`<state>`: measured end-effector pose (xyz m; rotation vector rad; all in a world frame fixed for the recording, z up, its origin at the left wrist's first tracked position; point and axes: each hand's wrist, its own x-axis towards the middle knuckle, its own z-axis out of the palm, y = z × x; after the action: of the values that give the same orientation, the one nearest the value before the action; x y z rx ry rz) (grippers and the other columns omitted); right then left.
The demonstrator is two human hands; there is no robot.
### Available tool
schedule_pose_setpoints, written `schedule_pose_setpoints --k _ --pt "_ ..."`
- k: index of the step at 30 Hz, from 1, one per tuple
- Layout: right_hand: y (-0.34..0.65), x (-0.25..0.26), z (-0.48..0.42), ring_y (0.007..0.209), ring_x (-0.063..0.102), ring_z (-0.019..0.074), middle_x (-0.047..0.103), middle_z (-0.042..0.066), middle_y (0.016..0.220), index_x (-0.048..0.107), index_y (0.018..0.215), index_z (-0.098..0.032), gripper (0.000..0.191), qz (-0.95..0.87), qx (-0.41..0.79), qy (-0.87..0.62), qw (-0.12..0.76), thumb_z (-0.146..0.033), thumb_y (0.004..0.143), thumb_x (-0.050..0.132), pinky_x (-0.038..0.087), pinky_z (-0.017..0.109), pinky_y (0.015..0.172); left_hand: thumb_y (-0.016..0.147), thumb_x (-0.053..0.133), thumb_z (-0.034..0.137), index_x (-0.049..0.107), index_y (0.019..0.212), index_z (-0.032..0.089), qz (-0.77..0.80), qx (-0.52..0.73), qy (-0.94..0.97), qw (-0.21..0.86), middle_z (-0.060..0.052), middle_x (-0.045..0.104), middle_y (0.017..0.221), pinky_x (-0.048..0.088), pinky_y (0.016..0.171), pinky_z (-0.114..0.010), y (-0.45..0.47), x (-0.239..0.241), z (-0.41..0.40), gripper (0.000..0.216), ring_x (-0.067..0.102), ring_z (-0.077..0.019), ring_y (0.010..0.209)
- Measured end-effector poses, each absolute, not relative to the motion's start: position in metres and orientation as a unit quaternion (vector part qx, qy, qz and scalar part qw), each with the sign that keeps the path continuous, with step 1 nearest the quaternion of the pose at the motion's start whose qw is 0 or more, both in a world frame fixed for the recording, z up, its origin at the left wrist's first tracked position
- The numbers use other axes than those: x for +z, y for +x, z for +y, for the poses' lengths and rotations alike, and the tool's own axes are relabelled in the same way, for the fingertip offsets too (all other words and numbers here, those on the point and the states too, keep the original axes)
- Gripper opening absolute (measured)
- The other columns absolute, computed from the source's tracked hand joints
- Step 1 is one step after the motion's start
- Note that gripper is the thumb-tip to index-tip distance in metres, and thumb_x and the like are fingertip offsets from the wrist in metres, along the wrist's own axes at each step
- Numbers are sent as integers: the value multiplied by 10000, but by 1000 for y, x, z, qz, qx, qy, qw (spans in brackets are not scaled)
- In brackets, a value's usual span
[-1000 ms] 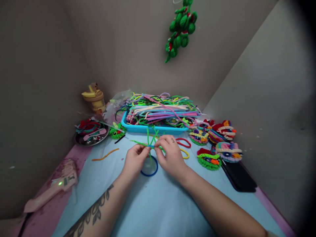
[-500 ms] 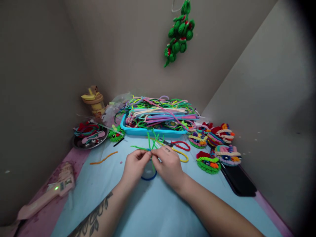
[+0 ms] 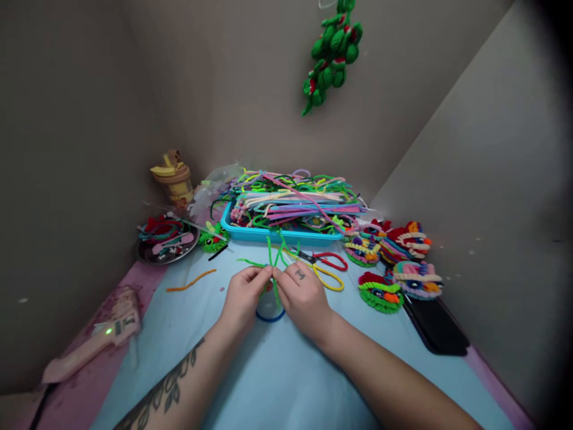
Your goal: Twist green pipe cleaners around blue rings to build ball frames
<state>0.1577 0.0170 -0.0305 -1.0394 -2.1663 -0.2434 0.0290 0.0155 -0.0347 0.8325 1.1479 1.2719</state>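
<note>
Both my hands meet over the middle of the table. My left hand [image 3: 245, 294] pinches a bundle of green pipe cleaners [image 3: 276, 257] close to its centre. Fingertip to fingertip with it, my right hand [image 3: 303, 294] is closed on the same bundle. Several green ends fan out above the fingers, and one hangs down between the hands. Below them on the table lies a round clear object with a blue rim [image 3: 270, 318], partly covered. Scissors [image 3: 329, 266] with one red and one yellow handle rest just beyond my right hand.
A blue tray [image 3: 286, 237] heaped with pipe cleaners stands at the back. To the left are a metal bowl [image 3: 147, 255], an orange pipe cleaner [image 3: 191, 280] and a pink glue gun [image 3: 96, 345]. Fuzzy bird-like pieces [image 3: 380, 294] and a black phone [image 3: 436, 327] lie right.
The view has shifted slightly. Both hands still pinch the green pipe cleaners, with the fingers moved a little and the right hand turned slightly.
</note>
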Motion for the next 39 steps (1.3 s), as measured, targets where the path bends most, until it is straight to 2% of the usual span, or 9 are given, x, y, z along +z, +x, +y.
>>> schedule_pose_setpoints --k 4,9,13,16,20,25,29,34,39 --pt "155 -29 15 732 525 198 586 64 731 636 985 -179 223 -834 -27 -398 382 -144 867 449 433 336 683 651 687 393 547 541 154 484 549 347 586 48 465 499 298 504 -214 26 -37 19 298 389 -83 501" --pt "155 -23 17 846 515 206 542 50 840 636 866 -211 133 -751 99 -459 464 -145 769 575 437 364 765 663 678 382 519 526 155 487 542 361 582 48 448 495 286 490 -212 24 -33 20 309 369 -78 494" --pt "157 -17 24 899 524 208 538 30 871 598 807 -211 138 -698 222 -491 473 -167 687 649 430 380 818 668 680 369 489 518 158 469 539 351 605 56 421 478 260 475 -214 21 -27 17 322 340 -67 475" --pt "158 -20 28 854 531 191 548 23 866 562 825 -205 208 -673 291 -487 475 -190 650 675 438 360 794 649 700 362 506 542 154 453 534 329 633 59 416 479 245 468 -213 20 -27 17 304 336 -63 472" --pt "154 -32 33 756 538 150 547 15 864 478 883 -208 350 -584 422 -451 527 -232 612 698 471 296 689 621 727 354 535 588 148 426 548 291 659 58 437 506 246 470 -205 20 -28 19 284 336 -58 482" --pt "148 -42 32 747 540 133 543 -7 818 506 858 -210 279 -494 557 -390 541 -244 642 680 453 264 689 577 761 353 528 590 146 410 567 259 665 53 453 532 279 493 -198 23 -26 19 312 357 -62 510" --pt "150 -38 31 714 498 130 509 -12 732 548 716 -194 72 -581 496 -382 519 -233 749 599 405 267 691 589 757 366 500 586 153 413 559 265 668 62 411 520 254 477 -205 23 -28 19 334 327 -61 498" --pt "160 -26 34 763 495 147 492 9 772 529 677 -191 121 -689 373 -364 503 -164 794 538 393 291 725 652 709 375 504 594 149 411 511 324 682 61 375 512 208 472 -222 22 -32 18 311 285 -62 487" --pt "170 -24 41 775 504 154 512 12 772 527 666 -193 123 -727 352 -342 480 -137 773 552 399 300 732 660 699 378 490 591 152 406 480 343 698 66 339 496 178 469 -229 21 -32 16 316 253 -62 476"
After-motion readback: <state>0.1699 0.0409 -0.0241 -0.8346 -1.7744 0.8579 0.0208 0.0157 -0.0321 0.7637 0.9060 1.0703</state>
